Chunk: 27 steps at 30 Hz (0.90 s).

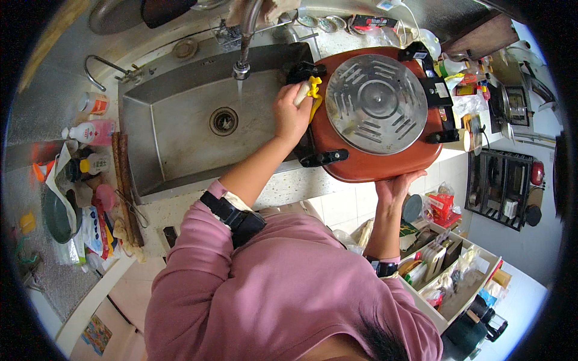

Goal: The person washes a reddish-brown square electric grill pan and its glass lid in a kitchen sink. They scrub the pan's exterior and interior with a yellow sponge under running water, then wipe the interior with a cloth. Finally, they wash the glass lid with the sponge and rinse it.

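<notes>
Rust-red appliance in your hands beside a running tap

The rust-red appliance (343, 165) is in front of you at the sink's right end, over the desk (289, 188), its slotted metal disc (378, 103) facing up. A small pale label (442, 90) sits on the black fitting at its right side; the print is too small to make out. Your left hand (290, 114) is closed around a pale scrubber (304, 94) with a yellow part, at the appliance's left edge. Your right hand (397, 183) is open, fingers extended against the near edge. To the left, water runs from the tap (241, 71) into the steel sink (180, 141). Beyond the appliance lies a dark box (373, 23) with red and pale printing. Farther left, past the sink, stand a jar (98, 104) with an orange-and-white label and a bottle (95, 132) with pink on it.
</notes>
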Available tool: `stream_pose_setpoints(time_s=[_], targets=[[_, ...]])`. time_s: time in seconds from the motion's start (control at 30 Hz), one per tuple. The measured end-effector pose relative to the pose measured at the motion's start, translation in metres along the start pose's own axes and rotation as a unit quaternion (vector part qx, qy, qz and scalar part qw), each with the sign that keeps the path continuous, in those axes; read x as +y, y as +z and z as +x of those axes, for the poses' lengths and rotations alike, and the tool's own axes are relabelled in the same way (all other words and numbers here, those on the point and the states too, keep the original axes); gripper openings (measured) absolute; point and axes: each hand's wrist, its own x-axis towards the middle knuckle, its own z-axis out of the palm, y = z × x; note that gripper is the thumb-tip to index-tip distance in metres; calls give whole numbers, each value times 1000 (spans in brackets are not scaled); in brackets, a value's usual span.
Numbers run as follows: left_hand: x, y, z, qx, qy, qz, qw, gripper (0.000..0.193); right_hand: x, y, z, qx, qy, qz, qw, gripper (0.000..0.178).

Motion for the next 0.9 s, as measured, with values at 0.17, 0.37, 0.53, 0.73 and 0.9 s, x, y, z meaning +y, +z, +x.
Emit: stream_pose_setpoints(time_s=[0.17, 0.37, 0.53, 0.73, 0.9], targets=[[-7, -22, -37, -157, 37, -53, 985, 32, -2, -2, 5, -2, -20, -6, 1000, 91], [1, -87, -17, -318, 57, -104, 941, 33, 0, -16, 26, -2, -5, -11, 1000, 90], [31, -140, 27, -104, 1, -94, 990, 34, -1, -42, 29, -17, 20, 1, 1000, 91], [20, -101, 69, -312, 5, -20, 950, 41, 1, -77, 15, -63, 115, 41, 991, 93], [7, -80, 75, -424, -42, -98, 899, 40, 1, -99, 9, -227, 145, 130, 954, 73]])
